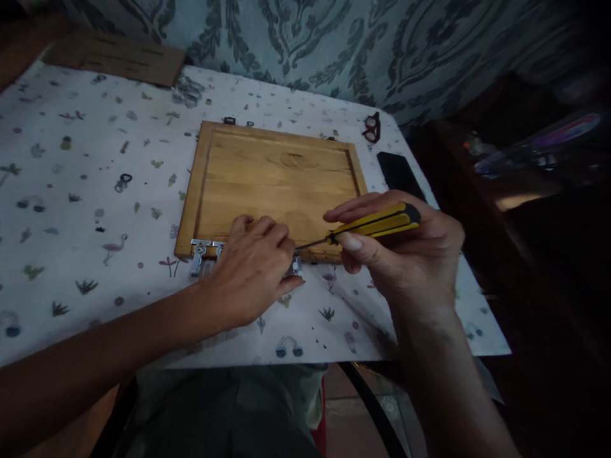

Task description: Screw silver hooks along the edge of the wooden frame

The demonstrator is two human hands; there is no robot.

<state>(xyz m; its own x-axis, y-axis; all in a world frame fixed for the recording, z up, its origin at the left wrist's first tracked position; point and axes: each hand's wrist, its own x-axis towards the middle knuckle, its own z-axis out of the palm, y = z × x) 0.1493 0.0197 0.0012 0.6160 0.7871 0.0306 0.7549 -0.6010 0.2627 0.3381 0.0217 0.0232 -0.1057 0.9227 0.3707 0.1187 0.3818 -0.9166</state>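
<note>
A framed wooden panel (281, 181) lies flat on the table. My left hand (258, 264) is closed over its near edge, holding down a silvery metal fitting (199, 254) that partly shows on both sides of the hand. The middle of the fitting is hidden under my fingers. In my right hand (410, 254) is a screwdriver (375, 222) with a yellow and black handle, gripped between thumb and fingers. Its shaft slants down to the left, and the tip reaches the fitting beside my left index finger; the exact contact is hidden.
The table has a white patterned cloth (143, 296). Brown cardboard (119, 58) and clear packets of metal parts (188, 92) sit at the back left. Eyeglasses (372, 128) and a black flat object (400, 173) lie right of the panel. A clear bottle (539, 145) is beyond the table.
</note>
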